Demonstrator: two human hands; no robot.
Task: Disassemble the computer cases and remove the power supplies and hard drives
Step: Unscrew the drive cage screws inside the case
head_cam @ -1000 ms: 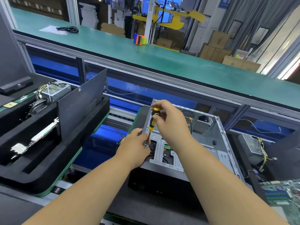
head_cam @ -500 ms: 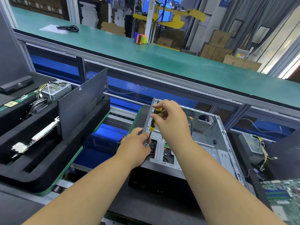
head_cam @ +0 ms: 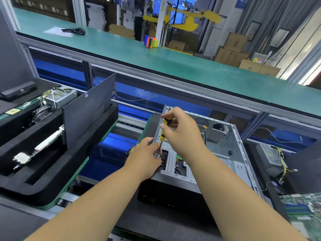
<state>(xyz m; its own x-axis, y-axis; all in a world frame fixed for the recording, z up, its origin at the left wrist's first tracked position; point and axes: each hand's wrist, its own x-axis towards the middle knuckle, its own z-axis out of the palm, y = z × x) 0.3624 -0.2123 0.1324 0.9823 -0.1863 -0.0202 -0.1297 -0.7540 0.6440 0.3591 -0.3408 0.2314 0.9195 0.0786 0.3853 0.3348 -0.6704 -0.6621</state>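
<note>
Unscrewing at drive cage of computer case [head_cam: 205, 153] on counter; right hand [head_cam: 182, 133] gripped screwdriver [head_cam: 164, 128] handle, left hand [head_cam: 147, 157] pinched tip at screw; kept shaft upright, pressed down to avoid slipping.

A long green workbench [head_cam: 173, 66] on a grey aluminium frame crosses the room. Behind it stand stacked cardboard boxes [head_cam: 232, 51], a yellow machine [head_cam: 189, 20] and grey curtains [head_cam: 271, 16]; daylight enters far right.
</note>
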